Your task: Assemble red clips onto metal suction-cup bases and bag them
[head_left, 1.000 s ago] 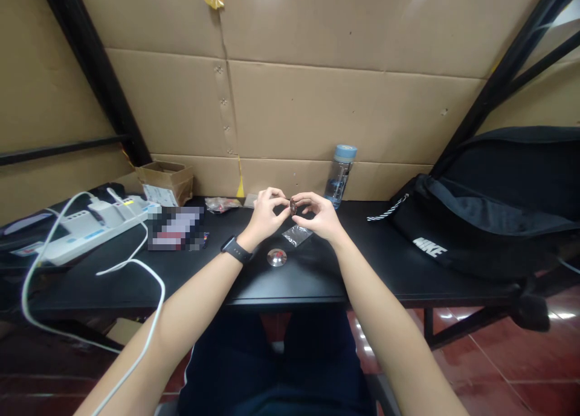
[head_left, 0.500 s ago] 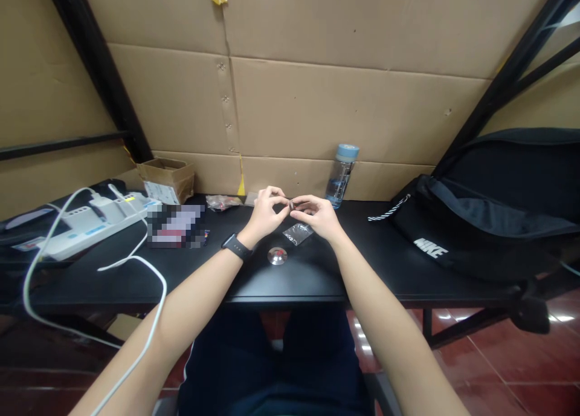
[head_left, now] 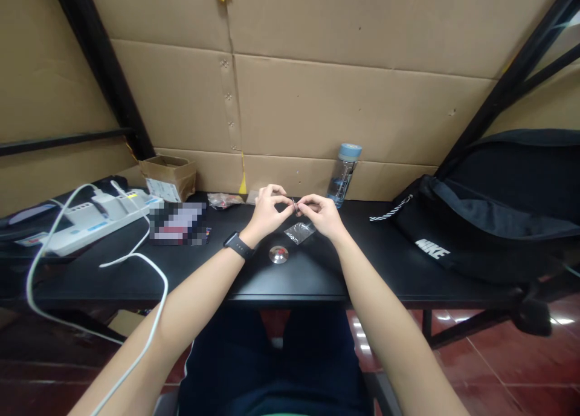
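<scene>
Over the back half of the black table (head_left: pixel 312 283), my left hand (head_left: pixel 270 213) and my right hand (head_left: pixel 321 213) meet fingertip to fingertip. Both are closed in a pinch on a small, thin dark piece (head_left: pixel 296 207), seen nearly edge-on and too small to name. Below them lies a small clear plastic bag (head_left: pixel 299 232), with little pale specks showing on it. Nearer to me a shiny round metal dome (head_left: pixel 278 254) with a reddish spot rests on the table. A black watch (head_left: pixel 238 245) is on my left wrist.
A water bottle (head_left: pixel 344 175) stands behind my right hand. At right sits a black backpack (head_left: pixel 489 210). Leftward are a power strip (head_left: pixel 90 225) with white cables, an open cardboard box (head_left: pixel 168 178), a blurred-out packet (head_left: pixel 179 222) and a plastic-wrapped item (head_left: pixel 224 201). Cardboard (head_left: pixel 326 101) walls the back.
The small piece between my fingertips has turned and now looks thinner. My right fingers have drawn in closer around it. The view has shifted slightly; the dome and bag lie as before.
</scene>
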Action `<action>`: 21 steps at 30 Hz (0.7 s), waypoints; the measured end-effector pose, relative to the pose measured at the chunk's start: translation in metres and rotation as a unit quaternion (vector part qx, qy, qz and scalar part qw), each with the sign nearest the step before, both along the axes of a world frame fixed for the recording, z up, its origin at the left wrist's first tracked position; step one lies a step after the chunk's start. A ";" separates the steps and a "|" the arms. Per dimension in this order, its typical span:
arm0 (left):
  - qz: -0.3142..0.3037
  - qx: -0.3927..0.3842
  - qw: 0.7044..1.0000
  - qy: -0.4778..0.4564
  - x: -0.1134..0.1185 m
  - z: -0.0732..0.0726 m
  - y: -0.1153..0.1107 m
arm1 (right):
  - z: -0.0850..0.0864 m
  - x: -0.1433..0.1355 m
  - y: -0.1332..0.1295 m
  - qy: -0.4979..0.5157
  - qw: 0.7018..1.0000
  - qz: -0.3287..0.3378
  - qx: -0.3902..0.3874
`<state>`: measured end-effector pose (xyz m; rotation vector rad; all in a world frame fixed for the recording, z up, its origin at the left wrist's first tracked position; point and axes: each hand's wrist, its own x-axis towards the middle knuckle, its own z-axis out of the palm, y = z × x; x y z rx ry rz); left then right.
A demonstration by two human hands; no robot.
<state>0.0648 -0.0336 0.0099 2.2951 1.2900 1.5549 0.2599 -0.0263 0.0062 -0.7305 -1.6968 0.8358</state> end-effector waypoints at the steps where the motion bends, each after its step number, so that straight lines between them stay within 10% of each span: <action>1: 0.000 -0.002 1.000 0.000 0.000 0.000 0.001 | 0.000 0.000 0.000 -0.008 1.000 0.003 0.000; 21: -0.060 -0.025 0.998 0.000 0.001 0.000 0.004 | -0.005 0.000 0.002 -0.106 0.990 -0.037 0.089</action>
